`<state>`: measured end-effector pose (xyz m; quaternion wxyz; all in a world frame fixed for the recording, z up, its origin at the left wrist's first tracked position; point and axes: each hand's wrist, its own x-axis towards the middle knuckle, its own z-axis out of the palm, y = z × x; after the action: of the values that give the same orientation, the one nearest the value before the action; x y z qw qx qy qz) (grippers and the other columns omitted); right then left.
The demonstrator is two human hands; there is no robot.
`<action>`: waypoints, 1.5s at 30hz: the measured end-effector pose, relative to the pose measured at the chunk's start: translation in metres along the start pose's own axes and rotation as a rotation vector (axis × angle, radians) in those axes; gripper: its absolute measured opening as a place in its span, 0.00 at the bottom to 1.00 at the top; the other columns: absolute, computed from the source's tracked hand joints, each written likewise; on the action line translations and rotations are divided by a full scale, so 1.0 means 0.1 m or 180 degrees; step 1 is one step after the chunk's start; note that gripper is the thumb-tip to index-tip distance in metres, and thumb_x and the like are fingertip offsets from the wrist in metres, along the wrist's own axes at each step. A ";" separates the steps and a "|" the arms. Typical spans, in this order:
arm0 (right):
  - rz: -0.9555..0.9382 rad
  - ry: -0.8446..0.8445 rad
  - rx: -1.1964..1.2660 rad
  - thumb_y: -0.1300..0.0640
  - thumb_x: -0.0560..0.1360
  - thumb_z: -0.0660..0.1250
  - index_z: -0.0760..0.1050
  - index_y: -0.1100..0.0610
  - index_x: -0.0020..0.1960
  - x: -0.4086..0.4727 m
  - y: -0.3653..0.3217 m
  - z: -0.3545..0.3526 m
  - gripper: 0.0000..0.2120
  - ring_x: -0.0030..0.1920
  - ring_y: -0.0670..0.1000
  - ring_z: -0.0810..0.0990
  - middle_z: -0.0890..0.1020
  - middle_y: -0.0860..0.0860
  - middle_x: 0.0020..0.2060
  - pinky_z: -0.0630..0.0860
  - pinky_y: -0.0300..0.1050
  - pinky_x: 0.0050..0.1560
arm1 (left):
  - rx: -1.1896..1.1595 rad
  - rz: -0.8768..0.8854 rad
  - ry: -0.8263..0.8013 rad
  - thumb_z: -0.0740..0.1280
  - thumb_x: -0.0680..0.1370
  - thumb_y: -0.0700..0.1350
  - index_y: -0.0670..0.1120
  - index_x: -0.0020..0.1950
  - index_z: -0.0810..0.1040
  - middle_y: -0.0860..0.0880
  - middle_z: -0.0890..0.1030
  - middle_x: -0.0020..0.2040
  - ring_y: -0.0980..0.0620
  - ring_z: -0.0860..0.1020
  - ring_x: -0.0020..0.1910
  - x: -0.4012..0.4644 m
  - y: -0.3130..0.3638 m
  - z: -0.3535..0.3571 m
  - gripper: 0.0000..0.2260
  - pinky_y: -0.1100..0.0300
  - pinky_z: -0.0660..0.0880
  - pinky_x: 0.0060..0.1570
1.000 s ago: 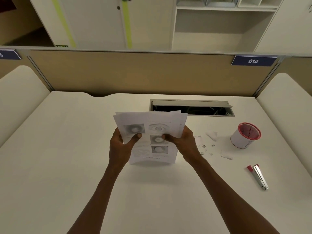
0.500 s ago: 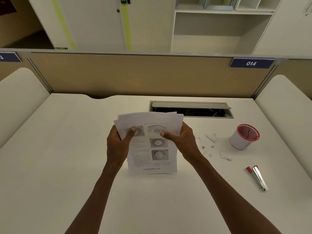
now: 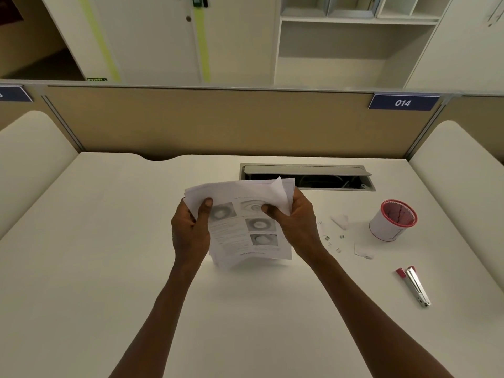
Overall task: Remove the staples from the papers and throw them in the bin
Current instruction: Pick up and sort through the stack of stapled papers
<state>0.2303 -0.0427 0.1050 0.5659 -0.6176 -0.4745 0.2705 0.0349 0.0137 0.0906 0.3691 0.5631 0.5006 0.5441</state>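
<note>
- Both hands are on the papers (image 3: 245, 230): the left hand (image 3: 191, 230) pinches the left edge, thumb on the printed front and fingers behind, and the right hand (image 3: 297, 225) grips the top right the same way. The stack is up off the desk (image 3: 109, 241), top edge fanned out and the right corner curled over.
- Main risk, I reckon: the sheets are already splaying at the top, so if either pinch loosens, a page or two could slide out and land on the desk under the hands.
- Can't tell from here if a staple is still in that stack, way too small to see. If there is one, pulling the sheets apart by hand would likely tear a corner instead of freeing it.
- The staple remover (image 3: 414, 286) lies well off to the right of the right hand and nearer the body, so a reach for it leaves one hand on a floppy stack.
- Just right of the right hand sit loose staples (image 3: 334, 241) and paper scraps (image 3: 362, 251) on the desk, not binned yet. Dropping the stack there or sweeping an arm through would scatter them.
- The bin (image 3: 392, 222) is a light-looking cup further right. A hasty reach could tip it.
</note>
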 end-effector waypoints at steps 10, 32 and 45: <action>0.0262 -0.0016 0.0639 0.48 0.80 0.58 0.76 0.66 0.48 -0.05 -0.04 -0.07 0.21 0.39 0.49 0.80 0.82 0.59 0.41 0.78 0.43 0.38 | 0.0239 0.0079 0.0131 0.61 0.81 0.50 0.49 0.53 0.75 0.54 0.79 0.42 0.55 0.79 0.42 0.01 0.03 -0.01 0.07 0.61 0.77 0.40; 0.1047 -0.0118 0.1085 0.49 0.80 0.57 0.75 0.60 0.52 -0.01 -0.04 -0.12 0.16 0.42 0.56 0.83 0.84 0.56 0.44 0.79 0.50 0.45 | -0.0098 -0.0005 -0.0156 0.55 0.83 0.49 0.49 0.57 0.74 0.54 0.80 0.43 0.60 0.80 0.40 -0.01 -0.04 0.00 0.10 0.67 0.78 0.37; 0.0316 -0.0425 0.0555 0.48 0.79 0.60 0.74 0.59 0.59 -0.05 -0.05 -0.11 0.16 0.48 0.51 0.84 0.84 0.52 0.48 0.82 0.49 0.47 | 0.0340 0.0106 0.0212 0.61 0.81 0.51 0.47 0.48 0.74 0.55 0.78 0.39 0.57 0.77 0.36 0.00 0.00 0.11 0.09 0.68 0.75 0.32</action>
<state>0.2369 -0.0524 0.1113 0.5705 -0.5694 -0.4547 0.3790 0.0459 0.0157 0.0889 0.3126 0.5718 0.5315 0.5411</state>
